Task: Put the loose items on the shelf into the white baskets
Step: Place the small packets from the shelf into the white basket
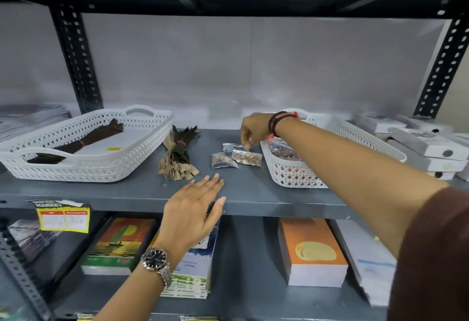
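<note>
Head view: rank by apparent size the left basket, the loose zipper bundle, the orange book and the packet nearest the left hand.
1. Left basket
2. Orange book, though it sits nearer the camera, which inflates it
3. Zipper bundle
4. Packet

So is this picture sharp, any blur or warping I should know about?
Head view: wide-angle warp bows the shelf edge and tilts the uprights; the small packets under the right hand look soft; the left hand is fairly sharp; lighting is even, without harsh glare.
</note>
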Demonstrator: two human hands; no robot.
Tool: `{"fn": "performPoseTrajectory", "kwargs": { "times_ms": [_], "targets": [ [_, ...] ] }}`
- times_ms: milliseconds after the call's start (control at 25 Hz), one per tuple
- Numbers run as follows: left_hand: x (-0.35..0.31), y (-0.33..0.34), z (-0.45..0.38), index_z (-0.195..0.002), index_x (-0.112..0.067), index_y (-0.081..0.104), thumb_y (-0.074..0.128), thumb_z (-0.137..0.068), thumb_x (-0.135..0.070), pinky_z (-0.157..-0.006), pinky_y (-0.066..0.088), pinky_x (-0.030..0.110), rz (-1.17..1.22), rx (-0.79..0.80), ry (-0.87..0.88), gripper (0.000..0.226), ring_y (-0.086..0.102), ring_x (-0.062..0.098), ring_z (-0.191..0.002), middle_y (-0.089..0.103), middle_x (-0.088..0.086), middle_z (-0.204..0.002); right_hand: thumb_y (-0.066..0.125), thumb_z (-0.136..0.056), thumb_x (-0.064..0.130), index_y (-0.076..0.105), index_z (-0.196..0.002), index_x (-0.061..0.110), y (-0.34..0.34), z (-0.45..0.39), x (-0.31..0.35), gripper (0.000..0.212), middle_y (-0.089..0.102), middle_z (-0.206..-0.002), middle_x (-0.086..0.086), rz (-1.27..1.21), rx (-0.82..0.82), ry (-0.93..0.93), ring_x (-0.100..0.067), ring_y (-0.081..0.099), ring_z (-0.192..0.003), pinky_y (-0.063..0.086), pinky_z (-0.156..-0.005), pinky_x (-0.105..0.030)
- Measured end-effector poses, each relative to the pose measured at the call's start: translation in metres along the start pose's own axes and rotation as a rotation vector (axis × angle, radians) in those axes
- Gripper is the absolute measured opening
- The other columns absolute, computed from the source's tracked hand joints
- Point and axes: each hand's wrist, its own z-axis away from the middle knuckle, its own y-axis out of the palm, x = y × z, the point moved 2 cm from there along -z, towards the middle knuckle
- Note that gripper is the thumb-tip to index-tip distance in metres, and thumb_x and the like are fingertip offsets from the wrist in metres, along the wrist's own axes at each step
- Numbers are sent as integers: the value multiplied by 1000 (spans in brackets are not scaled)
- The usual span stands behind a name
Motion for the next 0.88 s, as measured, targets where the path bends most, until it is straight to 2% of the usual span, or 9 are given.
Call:
{"fn": "performPoseTrajectory", "kwargs": {
  "times_ms": [80, 120, 320, 400, 480, 560, 640, 760, 880],
  "targets": [
    [0, 0, 0, -118, -21, 66, 37, -92, -40, -100, 41, 25, -4, 14, -6, 43, 60, 8, -115, 66, -6, -123, 57, -81, -2, 73, -103, 4, 8, -14, 2, 28, 71, -113, -10, 81, 137, 51, -17, 55, -82, 41, -57, -20],
    [1, -1, -1, -118, -21, 66, 38, -92, -41, -101, 41, 24, -5, 15, -12, 43, 60, 7, -115, 66, -6, -123, 59, -82, -1, 73, -104, 3, 9, -18, 4, 26, 71, -115, -12, 101, 166, 65, -16, 52, -78, 36, -54, -19],
    [-1, 0, 0, -115, -21, 68, 40, -91, -40, -98, 46, 28, 12, 2, -27, 42, 62, 8, -113, 67, -5, -120, 62, -82, 1, 71, -106, -1, 8, -25, 7, 26, 68, -117, -20, 96, 215, 82, -10, 43, -59, 35, -48, -15],
    [-1, 0, -1, -115, -20, 69, 40, -91, -39, -98, 47, 29, 13, 0, -28, 42, 62, 9, -113, 67, -5, -120, 60, -83, 0, 71, -106, 1, 12, -23, 9, 26, 69, -117, -18, 108, 209, 78, -16, 52, -72, 40, -59, -19],
    [-1, 0, 0, -115, -20, 69, 40, -91, -39, -98, 48, 30, 6, 2, -28, 42, 62, 9, -113, 67, -5, -120, 62, -83, 6, 71, -107, 6, 9, -18, 7, 25, 71, -114, -10, 106, 109, 65, -20, 61, -96, 44, -83, -27],
    [-1, 1, 0, -115, -20, 69, 40, -91, -40, -98, 48, 30, 0, -1, -30, 42, 62, 9, -113, 67, -5, -120, 65, -84, 18, 70, -105, 10, -10, -9, 1, 23, 72, -110, -6, 6, -67, 34, -21, 63, -104, 43, -99, -33],
    [-1, 1, 0, -115, -20, 68, 39, -91, -40, -98, 47, 30, 2, 0, -32, 43, 62, 9, -113, 67, -5, -121, 63, -86, 26, 68, -104, 13, -41, 7, -13, 23, 71, -109, -5, -64, -262, 13, -21, 62, -101, 43, -98, -34],
    [0, 3, 0, -117, -20, 68, 39, -92, -40, -99, 47, 30, -3, 3, -28, 43, 62, 9, -113, 66, -4, -122, 57, -88, 24, 66, -103, 14, -79, 38, -55, 21, 68, -107, -7, -52, -454, 77, -19, 55, -89, 42, -80, -30],
    [0, 4, 0, -117, -20, 67, 38, -91, -40, -99, 45, 30, -9, 5, -31, 43, 61, 10, -113, 66, -4, -122, 53, -86, 12, 67, -99, 15, -74, 70, -112, 19, 67, -105, -11, -14, -369, 230, -26, 59, -87, 50, -74, -33]
  ]
}}
